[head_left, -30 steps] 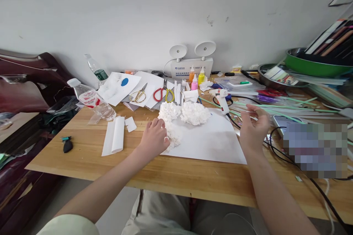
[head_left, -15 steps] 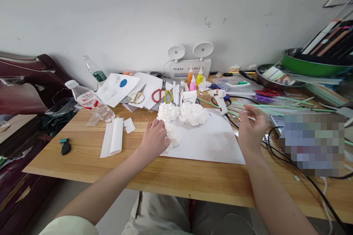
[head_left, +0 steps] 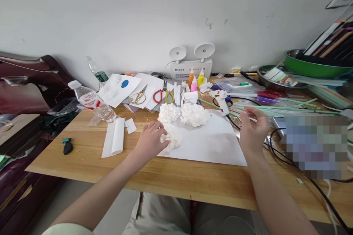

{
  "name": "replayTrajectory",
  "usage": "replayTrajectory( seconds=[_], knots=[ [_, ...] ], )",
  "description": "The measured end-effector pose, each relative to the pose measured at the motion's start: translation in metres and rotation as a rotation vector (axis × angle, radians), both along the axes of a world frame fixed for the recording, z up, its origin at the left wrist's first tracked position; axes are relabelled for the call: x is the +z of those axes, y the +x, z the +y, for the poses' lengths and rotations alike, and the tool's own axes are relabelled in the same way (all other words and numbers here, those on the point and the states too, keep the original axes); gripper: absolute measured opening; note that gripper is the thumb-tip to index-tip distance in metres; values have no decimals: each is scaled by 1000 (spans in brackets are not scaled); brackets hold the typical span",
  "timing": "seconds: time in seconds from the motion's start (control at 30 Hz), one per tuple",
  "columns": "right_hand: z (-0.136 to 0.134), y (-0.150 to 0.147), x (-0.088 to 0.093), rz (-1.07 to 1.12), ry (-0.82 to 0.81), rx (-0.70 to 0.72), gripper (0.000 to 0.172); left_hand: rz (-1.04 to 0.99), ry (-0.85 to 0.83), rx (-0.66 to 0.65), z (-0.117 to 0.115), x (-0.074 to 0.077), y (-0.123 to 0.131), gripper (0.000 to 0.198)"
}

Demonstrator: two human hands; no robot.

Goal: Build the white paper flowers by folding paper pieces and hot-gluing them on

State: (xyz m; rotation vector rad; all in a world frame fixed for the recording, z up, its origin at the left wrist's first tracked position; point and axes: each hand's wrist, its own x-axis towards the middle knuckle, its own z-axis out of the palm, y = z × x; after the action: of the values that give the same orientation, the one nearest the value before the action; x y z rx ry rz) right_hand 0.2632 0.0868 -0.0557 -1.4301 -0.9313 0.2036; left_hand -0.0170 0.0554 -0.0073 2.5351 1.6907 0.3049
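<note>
My left hand (head_left: 150,140) lies on the white sheet's left edge, fingers curled round a white fluffy paper clump (head_left: 172,138). Two more fluffy white clumps (head_left: 194,114) sit just behind it on the white sheet (head_left: 209,143). My right hand (head_left: 252,128) hovers over the sheet's right edge with the fingers loosely bent and apart, holding nothing. A white glue gun (head_left: 222,101) lies just beyond it, its black cord running past the hand.
A folded white strip (head_left: 113,136) lies left of the sheet. Gold scissors (head_left: 138,96), red and yellow scissors (head_left: 162,95), paint bottles (head_left: 196,79) and a tipped water bottle (head_left: 92,100) crowd the back. Green straws (head_left: 275,106), cables and a green bowl (head_left: 314,66) fill the right.
My left hand has slid slightly back toward me and closed its fingers on the near clump. My right hand has curled its fingers a little and stayed in place.
</note>
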Motion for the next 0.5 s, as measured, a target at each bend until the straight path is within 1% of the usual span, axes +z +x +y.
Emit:
replayTrajectory(
  seconds=[0.07,0.17,0.37,0.5],
  knots=[
    [0,0,0,4,-5,0,25,-40,-3,-22,-2,1,-6,12],
    [1,0,-2,6,-7,5,25,-69,-9,-60,-5,-1,-11,9],
    [2,1,-8,16,-7,21,24,-78,1,-81,-2,-11,-9,10],
    [2,1,-8,18,0,27,23,-71,29,-96,2,-15,-8,10]
  ],
)
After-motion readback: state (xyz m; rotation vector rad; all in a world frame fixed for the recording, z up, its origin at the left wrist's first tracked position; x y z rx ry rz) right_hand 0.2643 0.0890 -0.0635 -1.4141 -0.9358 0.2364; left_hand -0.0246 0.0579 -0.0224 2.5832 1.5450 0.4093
